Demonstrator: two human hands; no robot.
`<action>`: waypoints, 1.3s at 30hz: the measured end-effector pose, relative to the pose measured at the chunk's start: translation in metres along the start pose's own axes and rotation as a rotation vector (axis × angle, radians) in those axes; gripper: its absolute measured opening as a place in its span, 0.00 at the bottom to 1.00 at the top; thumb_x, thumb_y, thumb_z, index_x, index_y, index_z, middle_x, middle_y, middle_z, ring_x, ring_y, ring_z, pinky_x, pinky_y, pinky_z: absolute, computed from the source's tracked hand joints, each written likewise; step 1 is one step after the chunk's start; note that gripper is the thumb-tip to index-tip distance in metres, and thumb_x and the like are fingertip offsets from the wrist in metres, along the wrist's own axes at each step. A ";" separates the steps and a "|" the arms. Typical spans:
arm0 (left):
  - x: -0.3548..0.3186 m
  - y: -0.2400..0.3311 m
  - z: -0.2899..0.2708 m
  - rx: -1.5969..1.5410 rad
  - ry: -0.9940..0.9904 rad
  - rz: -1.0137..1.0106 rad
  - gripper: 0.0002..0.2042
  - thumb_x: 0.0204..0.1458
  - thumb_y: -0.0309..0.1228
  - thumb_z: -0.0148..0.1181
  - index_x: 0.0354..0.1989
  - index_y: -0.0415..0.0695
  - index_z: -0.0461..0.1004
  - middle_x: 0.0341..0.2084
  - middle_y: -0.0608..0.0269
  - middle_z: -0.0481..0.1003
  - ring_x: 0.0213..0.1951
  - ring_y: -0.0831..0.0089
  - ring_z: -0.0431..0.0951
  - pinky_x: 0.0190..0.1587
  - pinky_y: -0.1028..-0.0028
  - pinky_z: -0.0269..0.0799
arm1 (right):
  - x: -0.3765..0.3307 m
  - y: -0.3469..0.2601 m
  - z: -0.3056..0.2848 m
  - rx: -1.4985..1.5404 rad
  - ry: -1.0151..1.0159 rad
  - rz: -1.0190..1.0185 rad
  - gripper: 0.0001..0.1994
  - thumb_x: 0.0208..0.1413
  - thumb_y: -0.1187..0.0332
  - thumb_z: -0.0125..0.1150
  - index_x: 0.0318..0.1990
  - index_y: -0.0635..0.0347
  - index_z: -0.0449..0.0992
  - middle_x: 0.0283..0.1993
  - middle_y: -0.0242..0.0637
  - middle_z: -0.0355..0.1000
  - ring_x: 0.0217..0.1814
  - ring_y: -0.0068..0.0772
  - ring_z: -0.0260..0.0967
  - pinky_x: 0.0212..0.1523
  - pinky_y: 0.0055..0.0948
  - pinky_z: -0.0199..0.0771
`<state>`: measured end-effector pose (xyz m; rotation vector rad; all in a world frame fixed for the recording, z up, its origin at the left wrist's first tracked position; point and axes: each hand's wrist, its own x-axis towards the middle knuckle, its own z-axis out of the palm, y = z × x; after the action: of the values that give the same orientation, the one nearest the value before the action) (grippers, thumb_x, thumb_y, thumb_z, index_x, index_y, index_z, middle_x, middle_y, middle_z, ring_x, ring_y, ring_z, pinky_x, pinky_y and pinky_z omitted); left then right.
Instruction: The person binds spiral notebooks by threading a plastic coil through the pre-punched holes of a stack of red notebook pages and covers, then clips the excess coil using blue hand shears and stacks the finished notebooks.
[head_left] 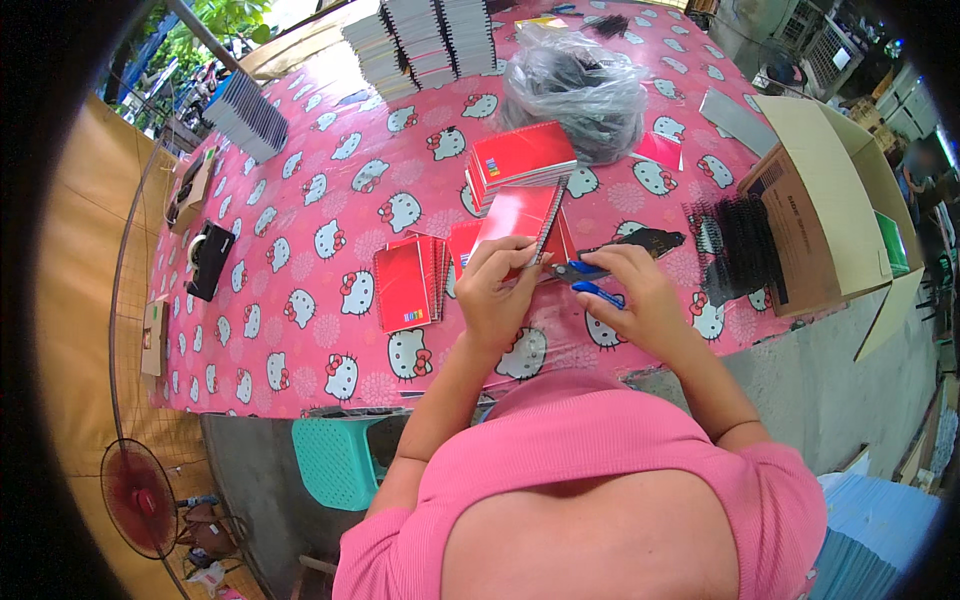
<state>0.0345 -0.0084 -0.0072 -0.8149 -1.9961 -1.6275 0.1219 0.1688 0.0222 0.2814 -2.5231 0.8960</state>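
My left hand grips the lower end of a red spiral notebook, its fingers pinched near the black coil. In my right hand is a pair of pliers with blue handles spread apart. Their dark jaws are at the bottom end of the coil, beside my left fingertips. Whether the jaws touch the wire is too small to tell. Just beyond the held notebook stands a stack of red notebooks. Another pile of red notebooks lies left of my left hand. More red covers show partly beneath the held one.
Black spiral coils lie right of my right hand, against an open cardboard box. A grey plastic bag sits farther back. Tall notebook stacks stand at the far edge; a tape dispenser is at left on the pink tablecloth.
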 end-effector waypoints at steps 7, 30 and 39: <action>-0.002 0.008 -0.004 -0.035 -0.018 -0.041 0.07 0.42 0.13 0.64 0.31 0.33 0.77 0.34 0.52 0.78 0.36 0.71 0.80 0.39 0.75 0.78 | 0.003 0.005 0.005 0.246 -0.062 0.064 0.18 0.50 0.61 0.66 0.44 0.63 0.74 0.40 0.42 0.73 0.39 0.36 0.72 0.37 0.32 0.73; 0.073 -0.046 0.028 0.497 -0.852 0.152 0.24 0.50 0.45 0.54 0.57 0.57 0.68 0.51 0.61 0.73 0.54 0.61 0.70 0.59 0.50 0.52 | 0.044 0.096 0.001 -0.333 -0.085 -0.147 0.19 0.54 0.57 0.59 0.50 0.54 0.73 0.44 0.40 0.70 0.47 0.42 0.67 0.49 0.43 0.63; 0.072 -0.050 0.029 0.455 -0.848 0.120 0.25 0.48 0.45 0.56 0.57 0.59 0.68 0.50 0.67 0.74 0.53 0.65 0.71 0.59 0.49 0.51 | 0.049 0.095 -0.002 -0.290 -0.099 -0.170 0.21 0.52 0.54 0.61 0.49 0.56 0.73 0.42 0.42 0.70 0.44 0.45 0.69 0.45 0.41 0.66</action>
<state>-0.0510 0.0251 -0.0021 -1.5548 -2.6383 -0.7233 0.0476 0.2411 -0.0053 0.4466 -2.6287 0.4543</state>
